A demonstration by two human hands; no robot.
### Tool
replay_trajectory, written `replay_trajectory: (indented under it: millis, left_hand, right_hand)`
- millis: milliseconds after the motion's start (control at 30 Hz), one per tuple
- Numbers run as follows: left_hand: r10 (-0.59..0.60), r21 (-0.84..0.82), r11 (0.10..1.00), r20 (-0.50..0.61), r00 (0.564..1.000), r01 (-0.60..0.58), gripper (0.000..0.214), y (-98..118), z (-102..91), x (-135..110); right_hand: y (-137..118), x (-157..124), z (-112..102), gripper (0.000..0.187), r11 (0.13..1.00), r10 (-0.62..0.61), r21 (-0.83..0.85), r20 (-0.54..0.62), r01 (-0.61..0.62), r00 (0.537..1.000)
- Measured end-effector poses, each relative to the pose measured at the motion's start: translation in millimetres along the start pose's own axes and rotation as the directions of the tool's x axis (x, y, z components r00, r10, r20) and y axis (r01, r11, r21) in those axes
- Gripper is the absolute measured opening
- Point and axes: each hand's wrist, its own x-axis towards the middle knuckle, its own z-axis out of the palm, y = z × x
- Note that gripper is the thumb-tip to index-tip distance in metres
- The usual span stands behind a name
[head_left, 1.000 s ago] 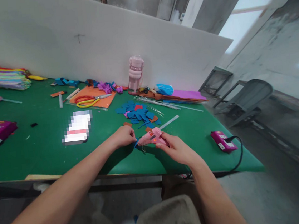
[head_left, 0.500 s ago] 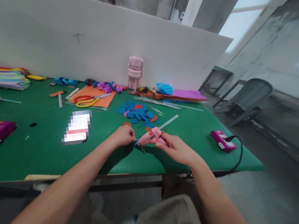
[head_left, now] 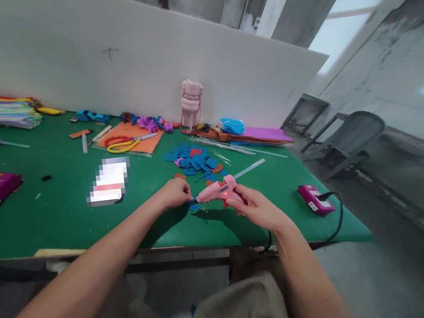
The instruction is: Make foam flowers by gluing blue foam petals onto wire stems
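My right hand [head_left: 253, 203] is wrapped round the handle of a pink hot glue gun [head_left: 215, 191], whose small red light glows. A clear glue stick [head_left: 249, 168] juts from its rear. The nozzle points left, close to a small blue felt-like piece [head_left: 193, 203] pinched in the fingertips of my left hand [head_left: 176, 192]. My fingers partly hide that piece, and I cannot tell whether the nozzle touches it. Just beyond both hands lies a heap of cut blue pieces [head_left: 197, 161], with a few red, brown and pink ones mixed in.
Scissors [head_left: 124, 143] rest on an orange sheet [head_left: 149, 144] at the back. A phone [head_left: 109, 181] lies on the left. Behind the heap stands a pink bottle [head_left: 191, 102]. A purple power strip [head_left: 316, 200] with a cable sits near the right edge; another strip [head_left: 8, 183] is far left.
The glue gun has shifted right and slightly tilted, its nozzle drawing back from my left fingertips. More of the blue piece shows. My left hand has hardly moved.
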Motion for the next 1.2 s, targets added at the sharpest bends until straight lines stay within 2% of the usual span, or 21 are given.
replay_trajectory:
  millis: [133,367,533,600,667,767,867,933,1000,1100,1200]
  left_hand:
    - [-0.012,-0.018,1.0,0.005,1.0,0.012,0.01,1,-0.7,0]
    - [-0.03,-0.087,0.996,0.007,1.0,0.03,0.012,0,-1.3,0]
    - [-0.031,-0.315,0.948,0.072,0.997,0.052,0.017,1,-3.3,-2]
    - [-0.028,-0.43,0.9,0.116,0.993,0.075,0.023,3,-5.8,-4]
    - [-0.016,-0.524,0.846,0.15,0.989,0.093,0.029,6,-9.4,-7]
    - [0.018,-0.632,0.768,0.189,0.982,0.108,0.034,11,-15.5,-12]
    - [0.045,-0.694,0.709,0.225,0.973,0.128,0.035,14,-20.9,-15]
    - [0.054,-0.715,0.686,0.241,0.969,0.14,0.036,16,-23.4,-17]
    - [0.059,-0.728,0.67,0.248,0.967,0.146,0.037,16,-25.3,-18]
    - [0.071,-0.745,0.652,0.244,0.967,0.141,0.037,16,-27.6,-20]
    - [0.079,-0.743,0.659,0.219,0.973,0.114,0.036,17,-30.7,-24]
  right_hand:
    - [-2,-3,-9,0.034,0.976,0.015,0.218,0.018,-0.019,1.0]
    - [9,-11,-27,0.03,0.883,0.019,0.468,-0.117,0.038,0.993]
    - [16,-14,-38,0.03,0.782,0.084,0.623,-0.168,0.039,0.982]
    - [20,-15,-44,0.029,0.777,0.125,0.628,-0.211,0.036,0.969]
    - [29,-15,-50,0.03,0.817,0.153,0.576,-0.274,0.034,0.95]
    - [48,-14,-57,0.033,0.914,0.168,0.406,-0.349,-0.013,0.922]
    - [70,-10,-58,0.043,0.978,0.202,0.128,-0.406,-0.163,0.891]
    - [82,-5,-57,0.048,0.955,0.227,-0.069,-0.455,-0.288,0.861]
    - [91,-2,-57,0.048,0.914,0.242,-0.176,-0.49,-0.367,0.837]
    - [97,0,-57,0.043,0.884,0.25,-0.221,-0.522,-0.413,0.815]
    - [88,0,-55,0.035,0.855,0.235,-0.256,-0.584,-0.451,0.777]
